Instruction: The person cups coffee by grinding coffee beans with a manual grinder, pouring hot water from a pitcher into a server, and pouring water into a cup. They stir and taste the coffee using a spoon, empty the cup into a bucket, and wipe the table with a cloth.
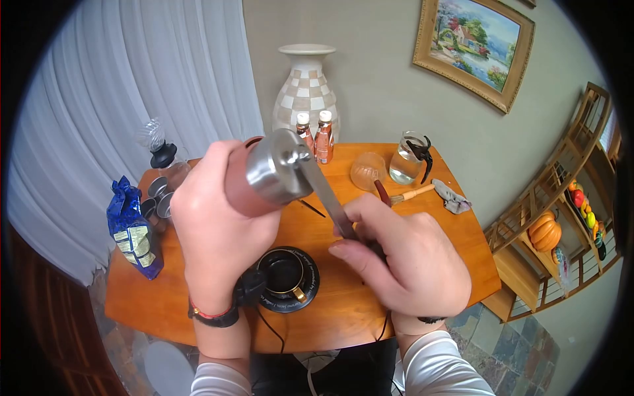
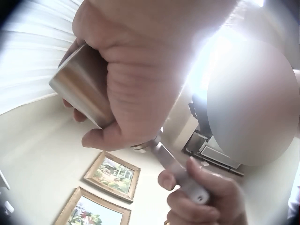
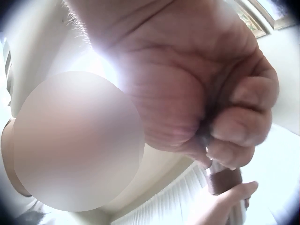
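A hand grinder with a steel top and a brown band point(image 1: 247, 181) is tilted in mid-air above the table, its crank arm point(image 1: 325, 198) pointing toward the right hand. My left hand point(image 1: 221, 224) grips the grinder's body; in the left wrist view the steel cylinder point(image 2: 86, 86) shows within the left hand point(image 2: 140, 70). My right hand point(image 1: 409, 264) holds the outer end of the crank, with its fingers curled in the right wrist view, where the right hand point(image 3: 187, 79) hides the knob.
Below the hands a black cup point(image 1: 282, 272) stands on a black saucer point(image 1: 310, 287). A blue bag point(image 1: 135, 231) and metal cups point(image 1: 158, 188) are at left. Behind are two bottles point(image 1: 323, 140), a glass pitcher point(image 1: 403, 162), a glass point(image 1: 368, 171), a brush point(image 1: 413, 193) and a cloth point(image 1: 452, 197).
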Action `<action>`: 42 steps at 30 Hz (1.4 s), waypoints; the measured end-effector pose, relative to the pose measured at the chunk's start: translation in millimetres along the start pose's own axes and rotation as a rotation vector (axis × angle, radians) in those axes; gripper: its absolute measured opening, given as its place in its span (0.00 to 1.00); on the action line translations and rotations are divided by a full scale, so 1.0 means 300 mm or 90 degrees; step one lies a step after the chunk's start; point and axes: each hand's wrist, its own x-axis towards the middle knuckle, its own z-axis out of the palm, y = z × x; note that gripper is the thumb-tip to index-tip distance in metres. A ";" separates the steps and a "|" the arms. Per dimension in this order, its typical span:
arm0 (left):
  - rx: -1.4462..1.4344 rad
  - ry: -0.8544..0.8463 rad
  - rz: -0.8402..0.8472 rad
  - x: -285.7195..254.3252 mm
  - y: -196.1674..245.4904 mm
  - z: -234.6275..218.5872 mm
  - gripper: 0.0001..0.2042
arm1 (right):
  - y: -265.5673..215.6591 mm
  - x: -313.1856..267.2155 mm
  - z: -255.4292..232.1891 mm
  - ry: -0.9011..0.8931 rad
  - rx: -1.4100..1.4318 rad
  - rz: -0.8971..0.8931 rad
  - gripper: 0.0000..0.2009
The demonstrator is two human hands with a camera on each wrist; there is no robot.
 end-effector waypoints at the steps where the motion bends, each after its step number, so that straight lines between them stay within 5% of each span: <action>1: 0.000 -0.001 0.000 0.001 0.003 -0.006 0.17 | 0.021 0.009 0.001 0.000 0.000 0.001 0.13; 3: -0.089 -0.038 -0.009 0.000 0.012 -0.025 0.19 | 0.067 0.034 -0.019 0.032 0.059 -0.080 0.11; 4: -0.112 -0.073 -0.011 -0.002 0.011 -0.039 0.19 | 0.072 0.041 -0.034 0.052 0.037 -0.015 0.09; 5: -0.113 -0.075 -0.011 -0.005 0.021 -0.049 0.19 | 0.110 0.063 0.008 0.195 0.190 -0.068 0.07; 8: -0.297 -0.255 -0.025 -0.003 0.044 -0.079 0.22 | 0.123 0.084 0.012 0.316 0.256 -0.077 0.10; 10: -0.318 -0.303 0.066 -0.017 0.049 -0.062 0.19 | 0.117 0.092 0.021 0.433 0.243 -0.087 0.13; 12: -0.296 -0.329 0.068 -0.029 0.073 -0.059 0.17 | 0.125 0.090 0.027 0.435 0.269 -0.093 0.13; 14: -0.263 -0.535 0.075 -0.031 0.081 -0.056 0.15 | 0.129 0.094 0.036 0.435 0.296 -0.101 0.14; 18: -0.095 -0.629 0.102 -0.032 0.077 -0.034 0.10 | 0.056 0.064 0.031 0.404 0.318 -0.093 0.11; 23: 0.067 -0.496 0.055 -0.036 0.037 0.016 0.09 | -0.033 0.012 0.085 0.338 0.421 -0.106 0.09; 25: 0.056 -0.331 0.033 -0.032 0.027 0.024 0.09 | -0.047 -0.028 0.074 0.296 0.437 -0.038 0.11; 29: 0.022 -0.186 -0.047 -0.014 0.019 0.022 0.12 | -0.032 -0.053 0.047 0.214 0.298 -0.079 0.11; 30: 0.013 -0.165 -0.052 -0.011 0.010 0.016 0.15 | -0.052 -0.058 0.020 0.179 0.212 0.006 0.11; 31: 0.010 -0.167 -0.050 -0.006 0.008 0.008 0.15 | -0.063 -0.061 0.004 0.144 0.125 0.092 0.10; 37: -0.123 -0.151 -0.093 0.006 0.001 -0.042 0.18 | 0.048 0.009 -0.005 0.184 -0.044 0.058 0.11; 42: -0.222 -0.290 -0.008 -0.026 0.060 -0.038 0.20 | 0.180 0.170 0.070 0.417 0.140 0.018 0.08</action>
